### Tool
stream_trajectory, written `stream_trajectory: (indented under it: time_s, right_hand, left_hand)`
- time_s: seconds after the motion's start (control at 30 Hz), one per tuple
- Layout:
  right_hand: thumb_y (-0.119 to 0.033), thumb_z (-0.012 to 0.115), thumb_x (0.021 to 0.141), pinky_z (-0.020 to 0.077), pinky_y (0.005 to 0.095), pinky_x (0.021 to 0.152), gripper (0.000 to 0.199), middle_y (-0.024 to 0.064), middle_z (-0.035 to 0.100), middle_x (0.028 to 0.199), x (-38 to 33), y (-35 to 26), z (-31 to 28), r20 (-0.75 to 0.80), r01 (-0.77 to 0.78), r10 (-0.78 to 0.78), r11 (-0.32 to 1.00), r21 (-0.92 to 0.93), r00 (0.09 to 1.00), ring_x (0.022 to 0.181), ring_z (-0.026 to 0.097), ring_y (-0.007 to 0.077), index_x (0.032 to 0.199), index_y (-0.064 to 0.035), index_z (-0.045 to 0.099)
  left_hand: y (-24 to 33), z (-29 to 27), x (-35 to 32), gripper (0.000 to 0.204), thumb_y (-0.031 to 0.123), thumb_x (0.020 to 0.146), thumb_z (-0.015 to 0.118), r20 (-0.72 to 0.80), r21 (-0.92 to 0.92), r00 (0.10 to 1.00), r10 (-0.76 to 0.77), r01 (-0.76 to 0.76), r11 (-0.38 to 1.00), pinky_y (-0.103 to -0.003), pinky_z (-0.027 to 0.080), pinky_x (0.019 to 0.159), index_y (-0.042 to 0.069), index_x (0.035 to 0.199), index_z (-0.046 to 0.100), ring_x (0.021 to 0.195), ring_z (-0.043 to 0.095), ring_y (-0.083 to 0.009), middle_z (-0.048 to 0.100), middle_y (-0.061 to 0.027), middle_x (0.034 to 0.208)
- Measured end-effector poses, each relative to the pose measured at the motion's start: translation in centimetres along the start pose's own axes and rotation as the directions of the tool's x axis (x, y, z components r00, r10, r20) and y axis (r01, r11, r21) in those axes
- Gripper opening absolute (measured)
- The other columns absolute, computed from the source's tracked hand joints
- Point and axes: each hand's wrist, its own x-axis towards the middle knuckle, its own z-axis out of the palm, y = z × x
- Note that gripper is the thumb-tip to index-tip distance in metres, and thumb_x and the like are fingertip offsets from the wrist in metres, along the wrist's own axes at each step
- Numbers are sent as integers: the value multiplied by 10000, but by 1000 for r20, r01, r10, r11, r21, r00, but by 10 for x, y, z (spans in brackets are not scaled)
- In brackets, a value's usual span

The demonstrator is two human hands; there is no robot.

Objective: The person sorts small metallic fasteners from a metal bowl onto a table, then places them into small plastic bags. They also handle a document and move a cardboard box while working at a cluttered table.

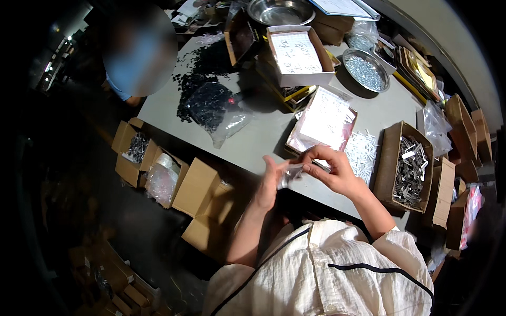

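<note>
A small clear plastic bag (290, 175) is between my hands, in front of the table edge. My right hand (336, 169) pinches the bag's right end between thumb and bent fingers. My left hand (270, 184) holds the other side, its thumb raised and its fingers reaching behind the bag. What is inside the bag is too small to make out. Just beyond my hands lies a shallow box (345, 138) with a written white sheet (324, 118) over it. White small strips (361, 152) are heaped right of that box.
A cardboard box of metal parts (410, 176) stands at the table's right. Black small parts (203, 66) and a clear bag (232, 124) spread over the left. A metal bowl (365, 71) holds shiny pieces. Open cartons (197, 187) stand below the left edge; another person (124, 89) is beyond.
</note>
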Motion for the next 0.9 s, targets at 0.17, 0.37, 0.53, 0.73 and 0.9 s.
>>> stream_trajectory:
  time_s: [0.17,0.37,0.53,0.73,0.9]
  right_hand:
    - [-98,689,918,506,279,721,119,50,693,869,-10,-7,-20,-110,-180,188,981,80,976,816,627,105,975,0,654]
    - [-97,693,939,512,263,761,130,38,672,889,-12,-9,-36,-57,12,-9,999,40,998,846,639,103,979,14,638]
    - [-119,708,914,519,280,787,184,53,682,930,-25,-12,-60,-13,164,-164,986,-1,986,865,642,123,1019,13,634]
    - [-119,687,908,502,317,751,150,87,653,890,-38,-12,-76,-30,289,-295,949,-125,955,828,635,184,972,1,623]
    - [-125,656,895,478,343,714,131,103,628,838,-56,-12,-88,-42,252,-266,945,-209,963,770,597,230,906,-7,599]
  left_hand:
    - [23,12,-2,401,327,981,632,-90,341,936,339,-291,894,-290,521,833,-39,1145,643,970,669,-162,705,-103,1032]
    - [32,41,-2,154,79,936,654,-150,495,884,444,-321,807,-247,517,728,-36,1038,642,816,663,-132,708,-77,930]
    - [35,74,2,84,53,896,648,1,754,802,597,-393,526,-260,499,673,-24,932,651,707,631,-129,693,-68,833]
    - [32,117,9,63,35,854,668,151,825,751,642,-454,337,-290,503,662,-18,888,659,689,648,-174,674,-92,783]
    - [22,131,14,58,33,864,667,177,775,771,612,-492,396,-283,502,665,-18,890,656,715,650,-146,688,-77,803]
